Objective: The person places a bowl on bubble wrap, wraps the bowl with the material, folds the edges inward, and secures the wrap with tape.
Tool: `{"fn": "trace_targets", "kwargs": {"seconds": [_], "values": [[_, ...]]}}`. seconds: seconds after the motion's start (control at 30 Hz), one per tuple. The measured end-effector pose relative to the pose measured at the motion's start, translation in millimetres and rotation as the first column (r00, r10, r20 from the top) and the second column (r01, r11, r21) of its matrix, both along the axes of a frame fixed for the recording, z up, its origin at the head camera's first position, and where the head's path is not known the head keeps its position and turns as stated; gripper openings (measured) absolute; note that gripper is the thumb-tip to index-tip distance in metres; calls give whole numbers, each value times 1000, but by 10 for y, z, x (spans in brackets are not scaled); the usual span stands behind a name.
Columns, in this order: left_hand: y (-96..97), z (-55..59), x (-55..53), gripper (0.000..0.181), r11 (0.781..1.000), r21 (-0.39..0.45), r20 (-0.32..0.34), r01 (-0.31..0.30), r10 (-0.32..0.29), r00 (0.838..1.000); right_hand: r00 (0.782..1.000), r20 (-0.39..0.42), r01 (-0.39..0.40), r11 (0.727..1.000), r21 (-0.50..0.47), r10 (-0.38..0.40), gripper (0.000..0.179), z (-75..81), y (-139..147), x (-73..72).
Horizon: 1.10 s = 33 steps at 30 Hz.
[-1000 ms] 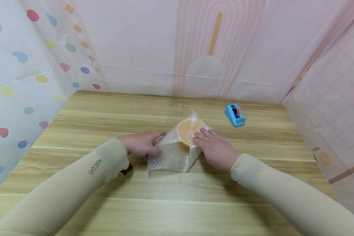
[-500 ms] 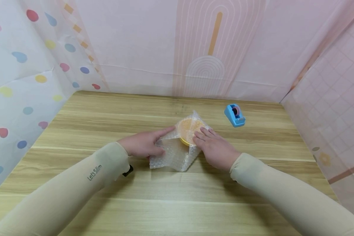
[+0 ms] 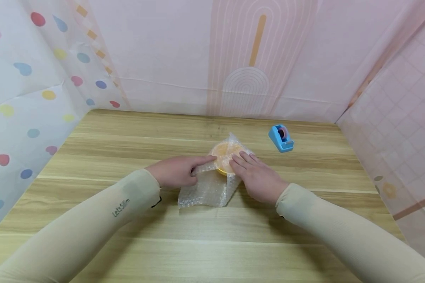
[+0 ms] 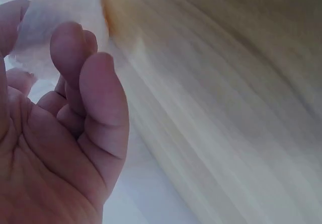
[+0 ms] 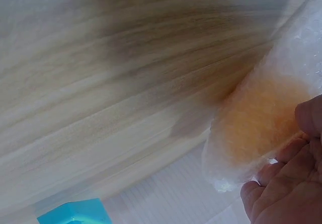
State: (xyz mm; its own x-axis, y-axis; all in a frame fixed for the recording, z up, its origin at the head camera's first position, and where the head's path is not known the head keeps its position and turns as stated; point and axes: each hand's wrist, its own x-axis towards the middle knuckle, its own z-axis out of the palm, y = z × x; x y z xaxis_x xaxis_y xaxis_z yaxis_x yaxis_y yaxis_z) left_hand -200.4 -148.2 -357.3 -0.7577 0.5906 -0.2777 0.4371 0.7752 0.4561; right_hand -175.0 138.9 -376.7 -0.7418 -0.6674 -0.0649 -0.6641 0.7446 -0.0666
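A round orange-yellow object [image 3: 222,171], flat-topped with a yellow rim, lies mostly under a sheet of bubble wrap [image 3: 205,190] in the head view. Its exact kind is blurred by the wrap. My left hand [image 3: 175,171] holds the left side of the wrap between thumb and fingers, the index finger stretched onto the round top. In the left wrist view the other fingers [image 4: 103,98] are curled beside the wrap. My right hand [image 3: 258,177] lies over the right side, its nearly straight fingers pressing the wrap against the round object.
A blue tape dispenser [image 3: 281,138] with a pink roll stands behind and to the right of the wrap. The wood-grain table [image 3: 212,247] meets patterned cloth walls [image 3: 163,59] at the back and both sides.
My left hand has moved right and slightly up, drawing the wrap's left side inward until the index finger reaches the round top. My right hand has stayed nearly still.
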Motion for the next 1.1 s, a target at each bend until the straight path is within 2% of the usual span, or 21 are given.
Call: {"fn": "trace_targets", "kwargs": {"seconds": [0.13,0.23,0.37,0.47,0.53,0.63,0.73,0.8,0.83,0.9,0.97,1.03,1.1], "values": [[16,-1,-8,84,998,-54,-62,40,-43,997,1000,-2,-4,1000,2,4,54,3,-8,-1],[34,2,-11,82,995,-86,-77,53,-60,995,1000,-1,-7,1000,7,7,53,7,-16,-5],[53,3,-20,81,993,-103,-77,60,-68,995,1000,2,-6,1000,13,6,53,12,-30,-5],[53,8,-34,79,994,-83,-54,70,-75,996,1000,2,-5,1000,11,5,53,3,-44,-8],[47,16,-46,77,995,-55,-14,80,-81,997,1000,5,-3,1000,1,3,52,-1,-53,-6],[27,28,-71,79,996,10,88,90,-91,992,1000,12,0,1000,-11,0,50,-6,-65,-9],[8,40,-103,85,990,93,203,103,-121,972,1000,21,7,1000,-13,-6,50,-4,-72,-13],[5,51,-119,84,985,117,233,127,-152,960,1000,21,5,1000,-7,-5,50,0,-74,-16],[7,59,-123,82,983,115,223,145,-167,960,1000,20,3,1000,-6,-2,50,4,-74,-17],[24,68,-121,76,979,82,154,184,-195,969,1000,18,-4,1000,-8,4,49,13,-73,-16],[51,61,-120,69,976,20,25,217,-217,976,1000,16,-12,1000,-13,12,49,21,-71,-16],[84,46,-117,63,973,-32,-116,228,-230,966,1000,14,-18,1000,-18,19,48,25,-70,-18],[119,26,-114,59,971,-55,-221,232,-239,946,1000,12,-23,1000,-19,23,48,26,-71,-21]]}}
